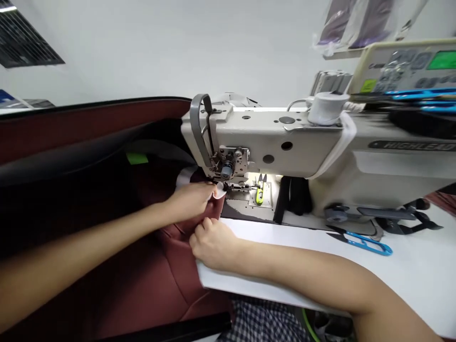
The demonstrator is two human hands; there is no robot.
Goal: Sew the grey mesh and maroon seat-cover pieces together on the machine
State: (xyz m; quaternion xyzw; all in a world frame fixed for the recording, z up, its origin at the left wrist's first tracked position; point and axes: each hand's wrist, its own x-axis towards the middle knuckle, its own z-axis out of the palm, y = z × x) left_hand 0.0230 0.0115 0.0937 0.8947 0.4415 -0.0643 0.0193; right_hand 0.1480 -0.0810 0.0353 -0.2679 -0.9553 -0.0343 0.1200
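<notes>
A large piece of dark red leather-like material [142,280] lies across the left of the white table and runs up to the needle area of a beige industrial sewing machine [270,142]. My left hand [190,199] pinches the edge of the red material, with its white backing showing, right beside the presser foot [228,183]. My right hand [210,242] is closed on the same material a little nearer to me, at the table's edge.
Yellow-green thread snips [260,192] lie on the lit machine bed. Blue-handled scissors [366,240] rest on the white table [409,270] to the right. A control panel [409,69] with a green display sits on the machine. Black material [71,161] is heaped behind the red piece.
</notes>
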